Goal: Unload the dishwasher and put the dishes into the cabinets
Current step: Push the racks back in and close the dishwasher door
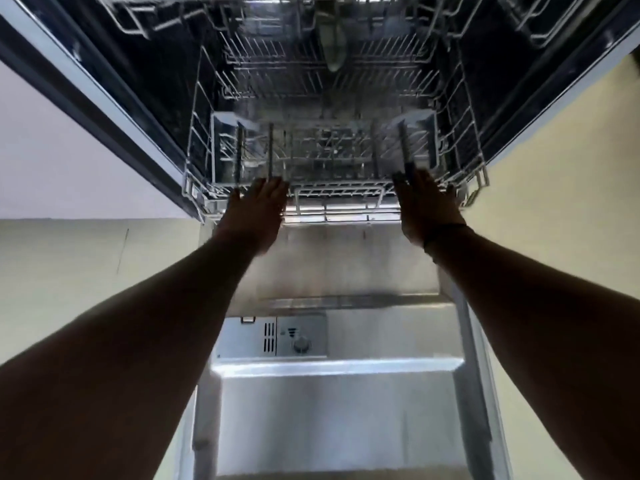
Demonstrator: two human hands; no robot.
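The dishwasher stands open in the upper half of the view, and its lower rack, made of white wire, sits at the front of the tub opening, just above the lowered door. I cannot see any dishes in this rack; the inside is dark and a little blurred. The left hand is at the front edge of the rack on the left side, with fingers stretched out and straight, not curled around the wire. The right hand is at the front edge on the right side, also with straight fingers laid toward the rack; a dark band goes around its wrist. Whether the palms truly press the wire or only are very near, I cannot tell. On the steel inner face of the door there is the detergent dispenser with a round cap. A second rack shows at the top edge. Pale floor lies on both sides of the door.
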